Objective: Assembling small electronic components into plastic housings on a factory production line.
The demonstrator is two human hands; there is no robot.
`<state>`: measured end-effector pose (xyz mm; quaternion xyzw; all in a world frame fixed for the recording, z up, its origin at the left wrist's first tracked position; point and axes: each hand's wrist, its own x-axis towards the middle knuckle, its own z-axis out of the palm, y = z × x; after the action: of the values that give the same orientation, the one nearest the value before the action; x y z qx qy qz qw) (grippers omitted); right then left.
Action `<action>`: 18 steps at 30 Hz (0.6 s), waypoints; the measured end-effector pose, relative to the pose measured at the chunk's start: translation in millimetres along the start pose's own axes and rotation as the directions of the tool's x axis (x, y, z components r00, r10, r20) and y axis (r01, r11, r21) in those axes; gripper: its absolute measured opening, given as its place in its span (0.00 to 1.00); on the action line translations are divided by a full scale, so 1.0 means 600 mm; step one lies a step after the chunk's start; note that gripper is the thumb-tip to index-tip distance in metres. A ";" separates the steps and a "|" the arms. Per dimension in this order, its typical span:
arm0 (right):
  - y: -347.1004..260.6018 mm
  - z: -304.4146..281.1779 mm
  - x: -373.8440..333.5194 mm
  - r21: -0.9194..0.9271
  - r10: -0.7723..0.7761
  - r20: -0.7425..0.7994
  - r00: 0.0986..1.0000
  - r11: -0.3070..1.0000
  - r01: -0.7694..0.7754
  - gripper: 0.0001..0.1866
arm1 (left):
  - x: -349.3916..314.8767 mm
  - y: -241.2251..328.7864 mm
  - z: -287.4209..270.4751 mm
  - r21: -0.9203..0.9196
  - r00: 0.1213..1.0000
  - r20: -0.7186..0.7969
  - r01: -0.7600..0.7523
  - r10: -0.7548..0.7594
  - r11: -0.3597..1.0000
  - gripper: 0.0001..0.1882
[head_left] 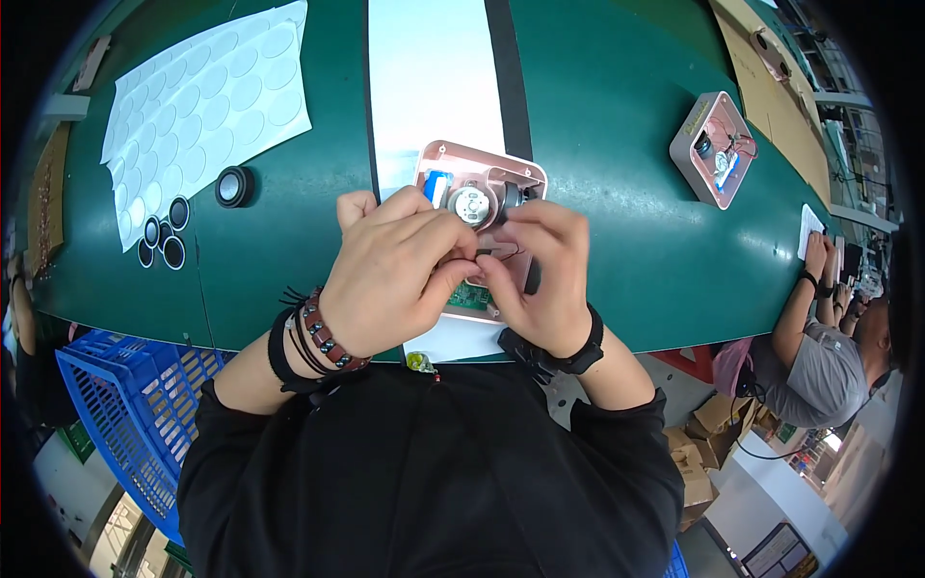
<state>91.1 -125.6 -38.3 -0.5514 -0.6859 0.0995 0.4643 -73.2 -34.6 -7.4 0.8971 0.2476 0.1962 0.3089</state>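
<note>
In front of me a pink plastic speaker housing (461, 150) lies with its inside facing up. It holds a round metal speaker back (471, 205), a black round part (509, 196), a blue-and-white block (437, 188) and a green circuit board (469, 297). My left hand (393, 272) bends over the housing's left side, thumb and index finger pinched. Opposite it, my right hand (546, 277) has its thumb and index finger curled inward. The fingertips of both hands meet above the circuit board, near thin wires. Whatever they pinch is small and mostly hidden.
Sheets of round white stickers (207, 106) lie at the far left, with several black rings (173, 252) and a stacked round part (234, 186) beside them. A second pink housing (715, 149) with wires sits right. A blue crate (125, 414) stands below left; another person (819, 376) works at right.
</note>
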 end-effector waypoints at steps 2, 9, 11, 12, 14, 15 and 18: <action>0.002 0.002 -0.004 -0.174 -0.154 -0.055 0.987 0.974 0.142 0.14 | 0.001 0.002 -0.001 0.031 1.000 0.006 0.010 -0.010 0.999 0.06; -0.010 -0.014 0.008 -0.223 -0.023 0.053 0.998 0.974 0.034 0.13 | -0.003 0.000 0.002 0.158 0.992 -0.116 -0.038 0.057 0.987 0.05; -0.008 -0.015 0.008 -0.179 0.027 0.072 0.997 0.984 -0.014 0.13 | -0.005 0.000 0.002 0.159 0.990 -0.126 -0.041 0.061 0.986 0.05; -0.006 -0.016 0.008 -0.144 0.051 0.089 0.995 0.989 -0.038 0.12 | -0.006 -0.001 0.003 0.147 0.989 -0.134 -0.040 0.060 0.988 0.05; -0.001 -0.016 0.008 -0.074 0.094 0.124 0.988 0.994 -0.086 0.11 | -0.007 -0.002 0.004 0.126 0.987 -0.152 -0.038 0.058 0.991 0.05; 0.001 -0.015 0.007 -0.072 0.093 0.122 0.988 0.994 -0.085 0.11 | -0.007 -0.001 0.003 0.129 0.987 -0.151 -0.039 0.058 0.991 0.05; 0.007 -0.013 0.004 -0.019 0.109 0.136 0.985 0.994 -0.108 0.10 | -0.005 0.003 0.000 0.161 0.986 -0.159 -0.021 0.047 0.987 0.05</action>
<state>99.8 -124.9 -35.9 -0.5825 -0.6856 0.1584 0.4069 -74.8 -37.4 -7.0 0.9040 0.2715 0.2535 0.2117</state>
